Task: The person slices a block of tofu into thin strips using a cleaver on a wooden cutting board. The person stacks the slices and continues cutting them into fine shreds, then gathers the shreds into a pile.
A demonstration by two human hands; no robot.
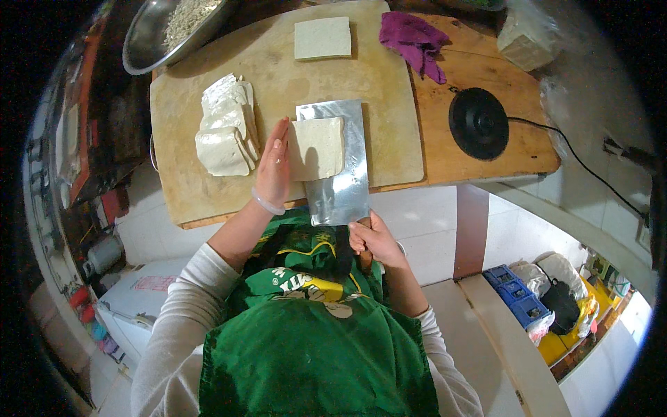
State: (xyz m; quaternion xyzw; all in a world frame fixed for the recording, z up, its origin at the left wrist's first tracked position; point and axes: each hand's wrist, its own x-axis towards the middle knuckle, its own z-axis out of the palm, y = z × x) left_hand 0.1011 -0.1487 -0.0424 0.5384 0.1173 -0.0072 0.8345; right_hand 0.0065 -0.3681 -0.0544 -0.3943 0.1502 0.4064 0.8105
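My right hand (376, 238) is closed around the handle of a wide-bladed cleaver (336, 200), whose blade lies flat and points away from me. On the blade rests part of a square, pale slab (317, 148), perhaps tofu or dough. The flat of my left hand (274, 164), fingers together, stands against the slab's left edge. To the left, a pile of pale, folded sheets (226, 127) lies on the large cutting board (388, 146). Another pale square slab (323, 37) sits near the board's far edge.
A metal bowl (148, 44) with pale, chopped bits stands at the far left. Right of the board, a purple cloth (414, 44) and a round black appliance base with a cord (478, 123) lie on the wooden table (526, 109). A plastic-wrapped block (526, 44) sits beyond them.
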